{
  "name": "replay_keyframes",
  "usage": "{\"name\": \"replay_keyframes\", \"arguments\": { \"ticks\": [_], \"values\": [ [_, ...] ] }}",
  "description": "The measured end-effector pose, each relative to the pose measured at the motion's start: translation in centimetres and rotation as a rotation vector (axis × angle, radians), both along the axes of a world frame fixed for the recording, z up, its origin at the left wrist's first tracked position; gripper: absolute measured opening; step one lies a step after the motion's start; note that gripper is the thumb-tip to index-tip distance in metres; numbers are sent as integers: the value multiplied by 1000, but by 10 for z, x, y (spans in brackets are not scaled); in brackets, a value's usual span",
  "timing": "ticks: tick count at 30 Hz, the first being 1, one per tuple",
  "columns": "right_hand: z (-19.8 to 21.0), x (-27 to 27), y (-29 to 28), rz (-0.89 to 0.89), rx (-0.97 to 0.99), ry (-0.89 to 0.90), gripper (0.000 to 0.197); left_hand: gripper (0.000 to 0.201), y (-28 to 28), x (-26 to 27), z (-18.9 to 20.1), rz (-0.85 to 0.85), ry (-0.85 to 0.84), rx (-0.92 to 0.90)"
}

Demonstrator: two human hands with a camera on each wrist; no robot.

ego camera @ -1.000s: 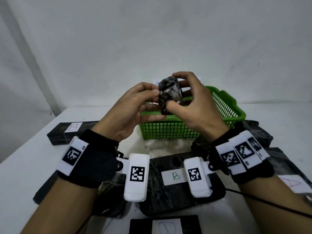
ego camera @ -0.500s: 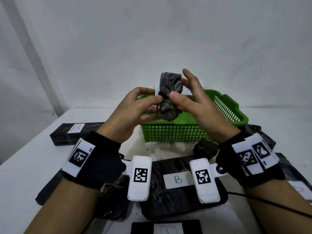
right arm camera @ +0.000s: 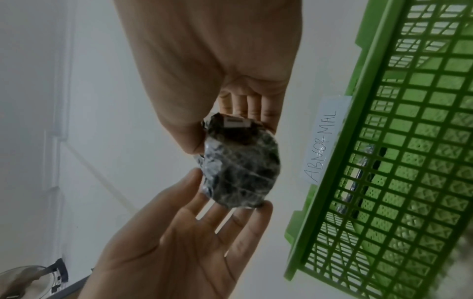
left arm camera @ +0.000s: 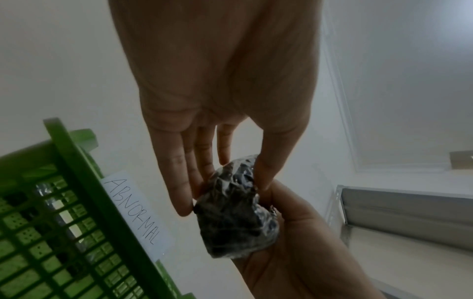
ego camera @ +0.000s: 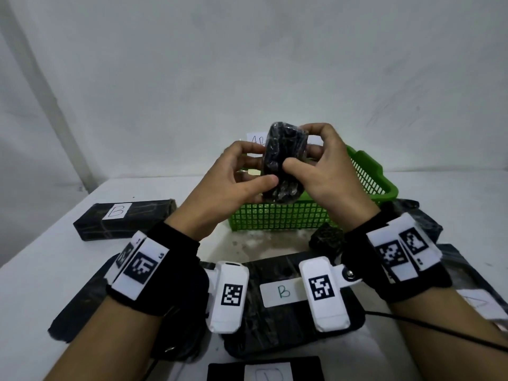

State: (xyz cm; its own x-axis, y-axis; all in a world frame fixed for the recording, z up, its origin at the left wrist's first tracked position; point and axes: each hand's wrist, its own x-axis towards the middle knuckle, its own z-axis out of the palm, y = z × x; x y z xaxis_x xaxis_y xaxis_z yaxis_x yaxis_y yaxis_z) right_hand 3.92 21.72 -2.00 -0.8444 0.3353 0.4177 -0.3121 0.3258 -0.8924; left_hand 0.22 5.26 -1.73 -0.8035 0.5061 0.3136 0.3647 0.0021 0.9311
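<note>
A small black bundle [ego camera: 283, 166] wrapped in clear film is held upright in the air, in front of the near wall of a green mesh basket [ego camera: 288, 215]. My left hand [ego camera: 261, 166] pinches its lower left side between thumb and fingertips. My right hand [ego camera: 299, 149] grips it from the right, fingers curled over the top and thumb on the front. In the left wrist view the bundle [left arm camera: 235, 212] sits between both hands. In the right wrist view a small white label shows on the bundle [right arm camera: 240, 161]. The basket [right arm camera: 384, 161] carries a paper tag reading ABNORMAL.
Flat black wrapped packs lie on the white table: one marked B [ego camera: 283, 292] under my wrists, another B [ego camera: 123, 215] at far left, one at the right [ego camera: 478, 303], one at the bottom edge [ego camera: 266, 372]. A small black bundle [ego camera: 327, 239] sits near the basket. A cable [ego camera: 439, 331] runs right.
The bundle has been turned in my fingers and now stands upright. My right fingers went from stretched out to curled over its top, and my left thumb moved onto its lower front.
</note>
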Motion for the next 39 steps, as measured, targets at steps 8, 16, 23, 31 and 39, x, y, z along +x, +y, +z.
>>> {"name": "replay_keyframes", "arguments": {
  "ticks": [8, 16, 23, 31, 39],
  "values": [
    [12, 6, 7, 211, -122, -71, 35, 53, -4, -3, -1, 122, 193, 11],
    [19, 16, 8, 434, -347, -277, 44, 47, -5, -5, 0, 163, 318, -1],
    [12, 5, -7, 203, -168, 34, 9, 30, -5, -5, 0, 116, 316, 60],
    [8, 11, 2, 289, 358, 146, 57, 51, -14, -4, 13, 113, -37, 13],
    [5, 10, 0, 273, 281, 60, 95, 35, -17, -7, 7, 22, -90, 34]
  ]
}}
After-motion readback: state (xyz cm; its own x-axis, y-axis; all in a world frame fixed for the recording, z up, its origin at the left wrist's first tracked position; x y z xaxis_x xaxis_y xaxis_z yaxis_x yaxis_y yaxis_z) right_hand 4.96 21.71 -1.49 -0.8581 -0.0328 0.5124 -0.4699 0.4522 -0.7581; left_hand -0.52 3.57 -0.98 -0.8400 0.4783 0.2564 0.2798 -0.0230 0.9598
